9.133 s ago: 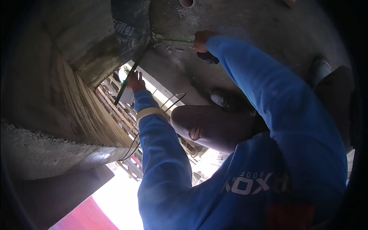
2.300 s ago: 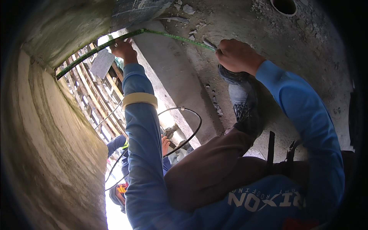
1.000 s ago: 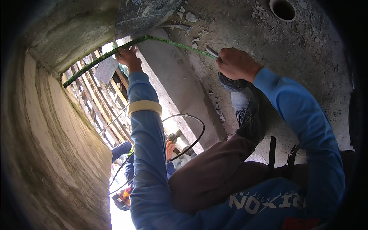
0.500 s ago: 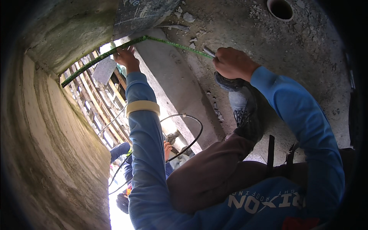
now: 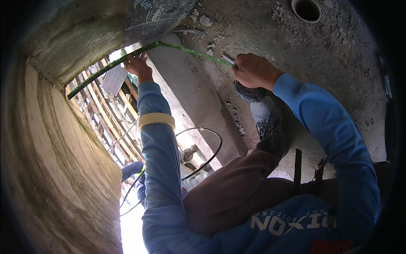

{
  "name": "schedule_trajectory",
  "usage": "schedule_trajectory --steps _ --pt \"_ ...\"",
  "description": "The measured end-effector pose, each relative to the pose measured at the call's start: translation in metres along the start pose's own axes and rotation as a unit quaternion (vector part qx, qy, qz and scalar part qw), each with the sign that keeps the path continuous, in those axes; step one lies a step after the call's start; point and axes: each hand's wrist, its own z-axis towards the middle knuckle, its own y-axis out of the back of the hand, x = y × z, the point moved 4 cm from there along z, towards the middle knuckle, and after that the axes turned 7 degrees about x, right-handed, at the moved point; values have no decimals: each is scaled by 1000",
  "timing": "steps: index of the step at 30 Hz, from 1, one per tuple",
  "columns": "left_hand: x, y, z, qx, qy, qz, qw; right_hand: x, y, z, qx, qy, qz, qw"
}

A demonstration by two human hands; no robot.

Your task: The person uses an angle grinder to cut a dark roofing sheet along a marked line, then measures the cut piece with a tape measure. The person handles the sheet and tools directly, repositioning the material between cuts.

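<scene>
A green tape measure blade (image 5: 112, 64) runs from the wall corner at the left to a bend on the concrete ledge, then slants down to my right hand (image 5: 255, 72). That hand is closed round the blade's near end, with a slim greyish piece (image 5: 228, 58) sticking out by the thumb; its kind is unclear. My left hand (image 5: 138, 68) is up against the blade over the gap, its fingers closed on it and partly hidden behind it. A cream roll of tape (image 5: 156, 120) rings my left forearm.
Beside the gap runs a concrete ledge (image 5: 192, 84); through the gap show wooden strips (image 5: 103, 110) and another person's sleeve (image 5: 132, 169). A black cable (image 5: 220, 146) loops below. A rough wall (image 5: 63, 161) stands left, a pipe opening (image 5: 306, 10) far right. My shoe (image 5: 267, 122) rests on the floor.
My right hand has shifted slightly left with the blade's end. The other person's hand and head, visible below before, no longer show. My left hand stays at nearly the same spot.
</scene>
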Motion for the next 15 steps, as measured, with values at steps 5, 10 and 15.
schedule_trajectory --steps 5,10,15 --pt "0 0 -1 -5 7 -4 1000 2 1 -1 7 -1 11 1000" --pt "2 3 -2 -1 7 -6 1000 3 -3 -3 -1 19 -1 1000" --pt "10 -23 0 -14 23 -46 999 -13 -4 -4 -38 -20 -20 999"
